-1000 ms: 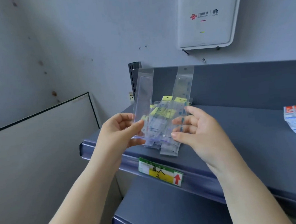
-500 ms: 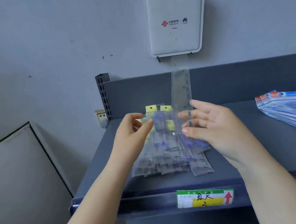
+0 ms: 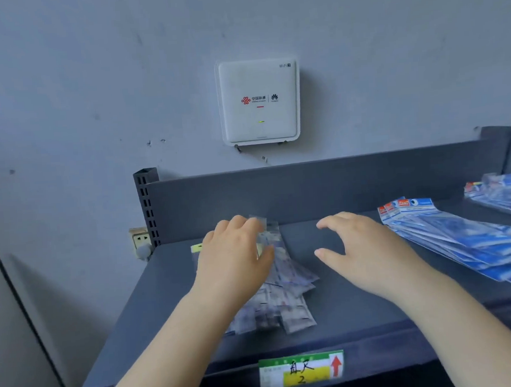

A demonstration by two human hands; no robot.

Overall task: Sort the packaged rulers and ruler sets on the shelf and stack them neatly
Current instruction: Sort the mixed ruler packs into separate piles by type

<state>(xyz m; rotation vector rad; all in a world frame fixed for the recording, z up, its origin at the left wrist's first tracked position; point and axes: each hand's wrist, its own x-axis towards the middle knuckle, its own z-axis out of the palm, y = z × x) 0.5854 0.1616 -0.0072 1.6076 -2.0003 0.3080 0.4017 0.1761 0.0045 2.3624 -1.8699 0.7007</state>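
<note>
A loose pile of clear-packaged rulers [image 3: 284,293] lies on the dark grey shelf [image 3: 345,307], left of the middle. My left hand [image 3: 234,254] rests palm down on the top of that pile, fingers spread over the packets. To its right my right hand [image 3: 359,246] hovers over bare shelf with fingers apart and nothing in it. A fanned stack of blue ruler sets [image 3: 460,237] with red-and-white headers lies at the right. Another blue stack [image 3: 505,190] sits at the far right.
The shelf's back panel [image 3: 307,187] stands behind the piles, with a slotted upright post [image 3: 147,206] at its left end. A white router box [image 3: 259,102] hangs on the wall above. A green and yellow price label [image 3: 301,370] sits on the shelf's front edge.
The clear ruler packets held upright in both hands have gone down onto the pile. My left hand now lies flat on it and my right hand has let go and moved right.
</note>
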